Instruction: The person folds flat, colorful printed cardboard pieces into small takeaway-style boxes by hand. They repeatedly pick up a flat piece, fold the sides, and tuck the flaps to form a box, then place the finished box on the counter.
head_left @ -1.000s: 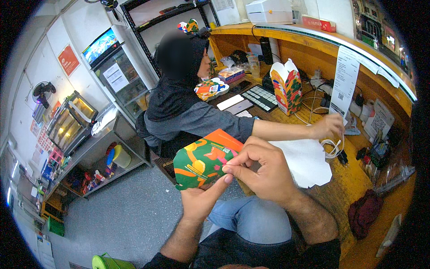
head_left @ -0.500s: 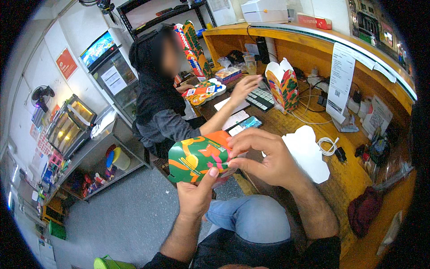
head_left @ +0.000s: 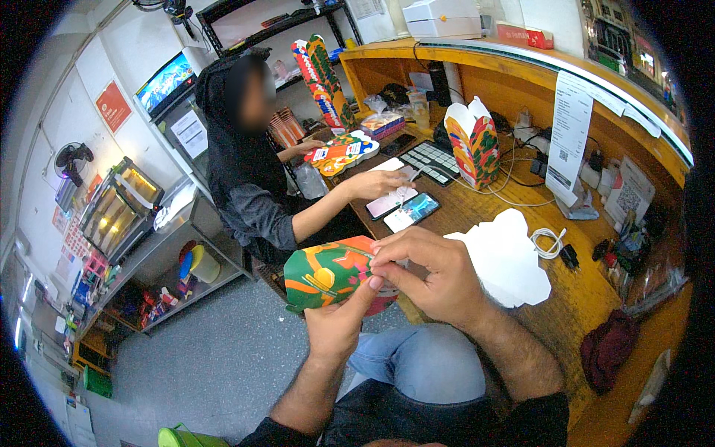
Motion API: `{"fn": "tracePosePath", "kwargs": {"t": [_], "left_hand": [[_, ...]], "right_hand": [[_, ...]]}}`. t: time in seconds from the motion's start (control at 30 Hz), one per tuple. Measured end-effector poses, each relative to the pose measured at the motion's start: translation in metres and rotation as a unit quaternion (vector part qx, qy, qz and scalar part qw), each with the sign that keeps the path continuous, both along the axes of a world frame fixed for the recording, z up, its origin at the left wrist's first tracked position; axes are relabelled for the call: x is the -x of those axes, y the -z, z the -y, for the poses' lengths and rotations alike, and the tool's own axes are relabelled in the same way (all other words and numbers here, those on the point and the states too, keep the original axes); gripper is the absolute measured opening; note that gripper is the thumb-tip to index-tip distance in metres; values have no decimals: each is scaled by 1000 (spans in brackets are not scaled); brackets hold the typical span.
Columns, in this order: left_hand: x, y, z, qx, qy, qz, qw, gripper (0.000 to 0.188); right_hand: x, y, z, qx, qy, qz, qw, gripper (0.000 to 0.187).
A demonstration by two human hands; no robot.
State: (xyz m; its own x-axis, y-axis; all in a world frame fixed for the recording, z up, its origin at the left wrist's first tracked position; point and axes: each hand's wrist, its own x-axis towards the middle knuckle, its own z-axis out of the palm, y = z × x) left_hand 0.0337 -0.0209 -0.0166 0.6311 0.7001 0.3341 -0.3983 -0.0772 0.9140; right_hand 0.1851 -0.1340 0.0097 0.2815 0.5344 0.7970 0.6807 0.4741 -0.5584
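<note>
A green and orange patterned paper food box (head_left: 320, 279), partly folded, is held up in front of me above my lap. My left hand (head_left: 339, 324) grips its near side, thumb along the edge. The fingers of my right hand (head_left: 436, 276) pinch the box's right edge, close to my left thumb. What the fingers behind the box do is hidden. Just right of my right hand, an unfolded box blank (head_left: 514, 257) lies white side up on the wooden desk (head_left: 551, 335).
A seated co-worker (head_left: 253, 171) is at the desk ahead left, one hand (head_left: 383, 185) over phones (head_left: 411, 211). Beyond are a keyboard (head_left: 430, 162), a standing open food box (head_left: 473, 149), a tall stack of nested boxes (head_left: 324, 82) and flat blanks (head_left: 342, 153). A white cable (head_left: 549, 242) lies right.
The box has tilted slightly and shifted a little right in my hands; my right fingers pinch closer to my left thumb. The co-worker leans back, and their hand has dropped from the keyboard toward the phones.
</note>
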Motion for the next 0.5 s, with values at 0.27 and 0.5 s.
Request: {"fn": "tracePosePath", "kwargs": {"t": [0.27, 0.5], "left_hand": [[-4, 8, -5, 28, -21, 79, 996, 40], [-6, 31, -8, -81, -107, 102, 986, 40]], "right_hand": [[6, -8, -5, -47, 104, -29, 993, 23], [14, 0, -2, 66, 98, 17, 993, 37]]}}
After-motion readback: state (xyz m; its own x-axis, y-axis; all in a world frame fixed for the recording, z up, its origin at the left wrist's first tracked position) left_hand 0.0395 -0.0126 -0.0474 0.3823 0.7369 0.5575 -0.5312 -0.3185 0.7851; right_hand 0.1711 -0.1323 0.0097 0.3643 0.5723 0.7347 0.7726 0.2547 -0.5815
